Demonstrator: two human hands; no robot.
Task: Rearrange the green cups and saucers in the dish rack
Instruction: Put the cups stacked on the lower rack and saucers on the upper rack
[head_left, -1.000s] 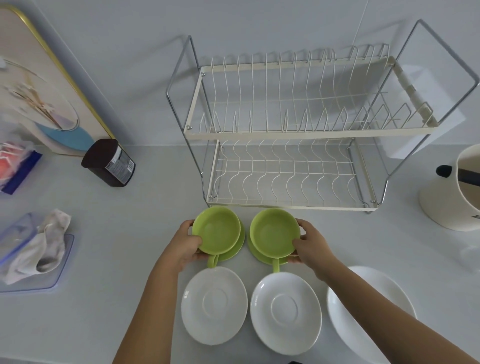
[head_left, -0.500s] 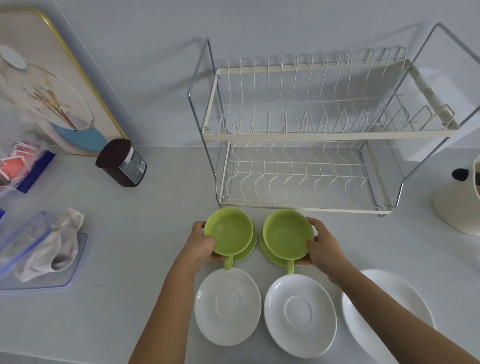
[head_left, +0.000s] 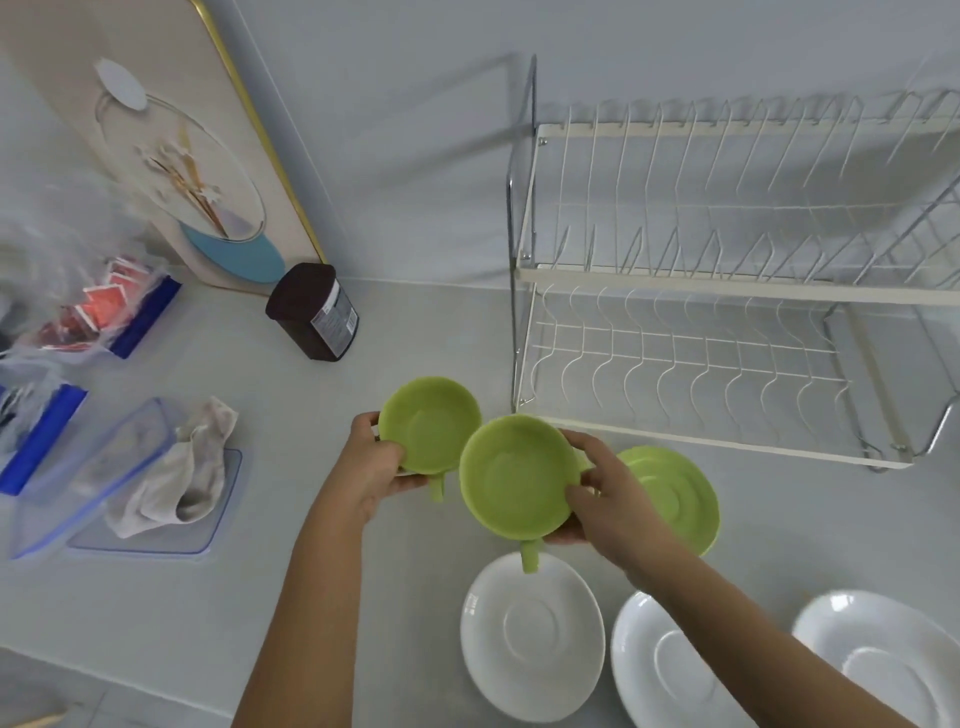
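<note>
We see the left hand (head_left: 376, 470) gripping the left green cup (head_left: 430, 423) by its rim, and the right hand (head_left: 610, 493) gripping the right green cup (head_left: 514, 475), both cups upright in front of the dish rack (head_left: 727, 291). One green saucer (head_left: 675, 493) lies bare on the counter (head_left: 363, 389) just right of the right hand. Can't tell whether the second saucer is under the left cup; both rack tiers hold nothing.

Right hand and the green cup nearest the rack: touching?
Touching. The head view shows the right hand with fingers curled over the rim of the green cup, thumb pressed inside.
</note>
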